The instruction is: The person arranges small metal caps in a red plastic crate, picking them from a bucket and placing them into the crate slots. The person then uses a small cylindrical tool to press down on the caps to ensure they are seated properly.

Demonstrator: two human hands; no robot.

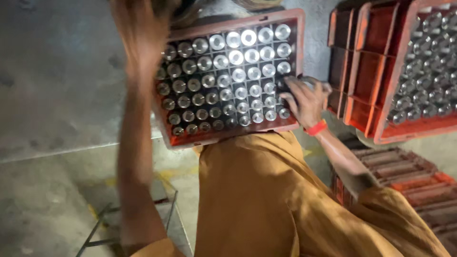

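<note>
Head view. A red plastic crate (290, 33) sits against the person's front, above an ochre-yellow garment (257, 200). Its grid of compartments is filled with upright metal cylinders (228, 76), their round ends facing the camera, one per cell.

The right hand (304, 100) lies at the crate's right side, near its lower corner. The fingers are spread and curled over the rim, with the fingertips among the outermost cylinders, so the hand grips the crate's edge. A red band (316, 128) circles that wrist.

The left hand (143, 28) is raised at the crate's upper left corner. It is badly blurred. It overlaps the crate's left rim, but I cannot tell whether it is open or clasped on it.

To the right, well apart from the held crate, a second red crate (381, 128) holds similar metal cylinders. An empty red crate (376, 28) stands tilted just beside it. Lower right, further red crates (409, 176) lie stacked.

A grey concrete floor (57, 95) lies to the left, and a metal frame (102, 223) shows at the lower left.
</note>
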